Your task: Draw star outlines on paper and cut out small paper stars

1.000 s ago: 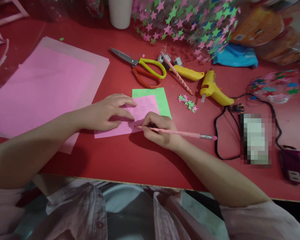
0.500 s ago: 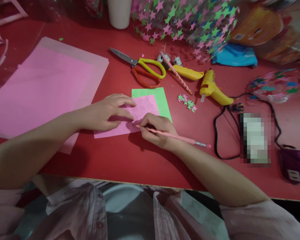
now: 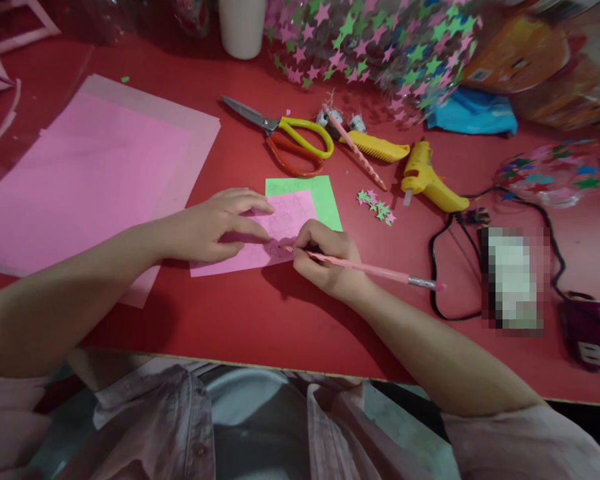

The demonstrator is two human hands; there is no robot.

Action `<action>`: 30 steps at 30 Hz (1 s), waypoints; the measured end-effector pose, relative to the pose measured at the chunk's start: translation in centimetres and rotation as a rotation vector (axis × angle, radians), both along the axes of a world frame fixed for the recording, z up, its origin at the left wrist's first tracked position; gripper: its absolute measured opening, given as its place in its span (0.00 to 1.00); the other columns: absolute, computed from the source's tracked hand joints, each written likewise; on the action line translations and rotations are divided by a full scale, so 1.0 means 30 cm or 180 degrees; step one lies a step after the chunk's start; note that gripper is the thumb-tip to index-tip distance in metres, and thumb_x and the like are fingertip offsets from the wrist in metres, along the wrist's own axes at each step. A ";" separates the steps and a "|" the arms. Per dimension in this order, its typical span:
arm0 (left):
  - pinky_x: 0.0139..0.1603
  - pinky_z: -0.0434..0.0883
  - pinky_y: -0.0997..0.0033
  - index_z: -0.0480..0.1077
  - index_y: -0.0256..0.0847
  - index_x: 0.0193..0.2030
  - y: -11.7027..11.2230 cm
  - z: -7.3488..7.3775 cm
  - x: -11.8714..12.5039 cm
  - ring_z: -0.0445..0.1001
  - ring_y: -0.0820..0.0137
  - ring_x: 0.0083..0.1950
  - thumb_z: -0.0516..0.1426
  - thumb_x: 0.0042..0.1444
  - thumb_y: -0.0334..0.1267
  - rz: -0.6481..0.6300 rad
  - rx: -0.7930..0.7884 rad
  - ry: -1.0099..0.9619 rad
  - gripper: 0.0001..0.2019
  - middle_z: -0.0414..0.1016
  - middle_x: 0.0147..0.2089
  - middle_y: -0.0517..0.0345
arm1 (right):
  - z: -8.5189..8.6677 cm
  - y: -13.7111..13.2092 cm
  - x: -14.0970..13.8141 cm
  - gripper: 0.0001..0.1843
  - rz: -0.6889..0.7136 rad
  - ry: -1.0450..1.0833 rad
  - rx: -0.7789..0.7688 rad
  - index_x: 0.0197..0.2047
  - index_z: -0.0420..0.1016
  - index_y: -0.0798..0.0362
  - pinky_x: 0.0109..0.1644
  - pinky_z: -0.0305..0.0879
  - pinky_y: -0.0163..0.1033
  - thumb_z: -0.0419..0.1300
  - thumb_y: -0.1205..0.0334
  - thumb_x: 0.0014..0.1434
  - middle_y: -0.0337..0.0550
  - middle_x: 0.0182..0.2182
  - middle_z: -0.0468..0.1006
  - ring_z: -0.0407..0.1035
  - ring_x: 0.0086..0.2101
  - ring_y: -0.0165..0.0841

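Note:
My right hand (image 3: pixel 327 260) is closed around a pink pencil (image 3: pixel 380 270), whose tip is at the lower part of a small pink paper (image 3: pixel 293 213). Small star outlines are drawn in pencil on that paper. My left hand (image 3: pixel 225 225) lies flat with its fingers apart, resting on the paper's left side. Partly under the pink paper is a green paper (image 3: pixel 330 203), which also bears faint pencil marks. Just beyond the papers lie scissors (image 3: pixel 267 125) with one yellow and one orange handle. A small pile of green and pink paper stars (image 3: pixel 377 205) sits to the right.
Large pink sheets (image 3: pixel 105 167) cover the table's left side. Toward the back right are a second pencil (image 3: pixel 355 147), a yellow cutter (image 3: pixel 380 147), a yellow glue gun (image 3: pixel 433 180) with a black cord, a blue packet (image 3: pixel 473 113) and a clear bag of stars (image 3: pixel 370 40). A white cup (image 3: pixel 242 27) stands behind.
My right hand and the pencil have shifted to the right along the pink paper, and more pencil lines show near its lower edge. My left hand stays in place.

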State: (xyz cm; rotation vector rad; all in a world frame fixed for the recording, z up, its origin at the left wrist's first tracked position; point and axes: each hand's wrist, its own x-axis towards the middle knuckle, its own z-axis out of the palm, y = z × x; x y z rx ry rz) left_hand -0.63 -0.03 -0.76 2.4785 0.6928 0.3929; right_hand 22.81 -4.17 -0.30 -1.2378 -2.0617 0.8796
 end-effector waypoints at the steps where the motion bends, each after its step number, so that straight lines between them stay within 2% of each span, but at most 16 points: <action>1: 0.67 0.55 0.49 0.73 0.50 0.51 0.000 0.000 0.000 0.59 0.58 0.65 0.54 0.53 0.29 0.0001 0.0003 -0.0005 0.20 0.64 0.63 0.53 | 0.000 0.000 0.000 0.08 -0.0022 -0.0002 0.0007 0.23 0.57 0.51 0.23 0.47 0.31 0.53 0.72 0.48 0.30 0.16 0.56 0.50 0.19 0.22; 10: 0.66 0.55 0.49 0.73 0.51 0.51 -0.001 0.000 0.001 0.59 0.58 0.65 0.54 0.53 0.30 0.0009 -0.0003 -0.0020 0.20 0.64 0.63 0.54 | 0.001 0.000 0.002 0.09 -0.0004 0.0023 -0.0013 0.23 0.55 0.51 0.23 0.46 0.31 0.53 0.72 0.47 0.30 0.16 0.56 0.49 0.19 0.23; 19: 0.66 0.55 0.47 0.74 0.49 0.49 -0.002 0.004 0.002 0.59 0.56 0.65 0.55 0.54 0.32 0.0005 -0.0011 -0.0032 0.17 0.65 0.62 0.52 | 0.003 -0.012 0.005 0.07 0.0404 0.0000 0.0074 0.25 0.58 0.52 0.25 0.49 0.30 0.52 0.73 0.47 0.30 0.18 0.59 0.51 0.20 0.23; 30: 0.67 0.55 0.50 0.74 0.48 0.49 -0.001 -0.003 -0.003 0.58 0.59 0.66 0.52 0.55 0.30 0.0002 0.0010 0.0016 0.17 0.63 0.63 0.53 | 0.000 -0.006 0.008 0.07 0.0954 -0.0001 0.0230 0.26 0.59 0.51 0.25 0.50 0.30 0.52 0.72 0.49 0.31 0.18 0.61 0.52 0.20 0.23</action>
